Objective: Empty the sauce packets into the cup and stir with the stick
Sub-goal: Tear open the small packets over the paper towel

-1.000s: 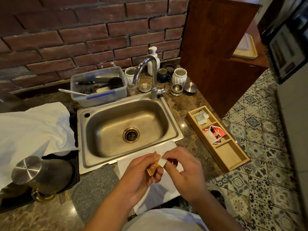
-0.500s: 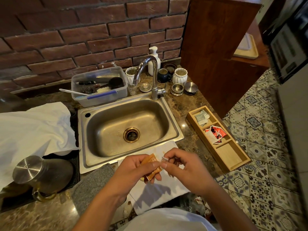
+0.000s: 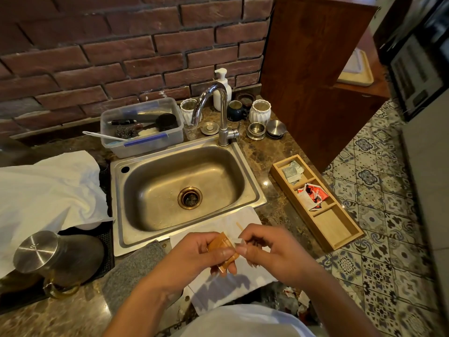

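Packet: orange sauce packet [image 3: 222, 250] sits low centre, above the white cloth [image 3: 218, 288] in front of the sink [image 3: 250, 190].
Left hand: left hand [image 3: 194, 256] pinches the packet body, thumb on top.
Right hand: right hand [image 3: 272, 251] nips the packet's right corner; stick [image 3: 240, 226] pokes up behind it.
Axis: long axis slants from upper left to lower right, between both hands.
Nearer: both touch it.
Cup: target cup cannot be told from here.
Next: likely a tear at the corner.

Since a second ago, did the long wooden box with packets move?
No. The long wooden box stays just right of the steel sink, same spot.
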The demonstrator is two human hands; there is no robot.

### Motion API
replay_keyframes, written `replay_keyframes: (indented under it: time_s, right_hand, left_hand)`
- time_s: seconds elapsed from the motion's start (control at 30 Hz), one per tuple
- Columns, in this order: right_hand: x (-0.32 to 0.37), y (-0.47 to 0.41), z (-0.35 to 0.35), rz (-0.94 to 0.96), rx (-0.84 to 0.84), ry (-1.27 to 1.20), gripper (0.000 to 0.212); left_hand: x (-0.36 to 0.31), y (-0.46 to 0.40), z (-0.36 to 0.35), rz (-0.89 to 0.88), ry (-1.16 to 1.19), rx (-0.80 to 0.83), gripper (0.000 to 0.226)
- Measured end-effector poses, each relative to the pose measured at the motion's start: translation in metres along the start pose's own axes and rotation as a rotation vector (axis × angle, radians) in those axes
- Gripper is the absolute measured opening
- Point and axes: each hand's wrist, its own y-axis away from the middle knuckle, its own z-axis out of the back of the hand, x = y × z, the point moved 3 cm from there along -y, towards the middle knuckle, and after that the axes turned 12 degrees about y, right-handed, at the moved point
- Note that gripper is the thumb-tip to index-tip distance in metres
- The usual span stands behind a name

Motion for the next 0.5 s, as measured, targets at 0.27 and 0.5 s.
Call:
replay_keyframes:
  time_s: [0.27, 0.5]
  right_hand:
    - [0.001, -0.002, -0.003, 0.034, 0.030, 0.042, 0.007]
    - [0.009, -0.003, -0.010, 0.094, -0.278, -0.030, 0.009]
  left_hand:
    - [-0.005, 0.001, 0.007, 0.013, -0.080, 0.056, 0.039]
    - [-0.004, -0.004, -0.003, -0.103, 0.221, 0.011, 0.020]
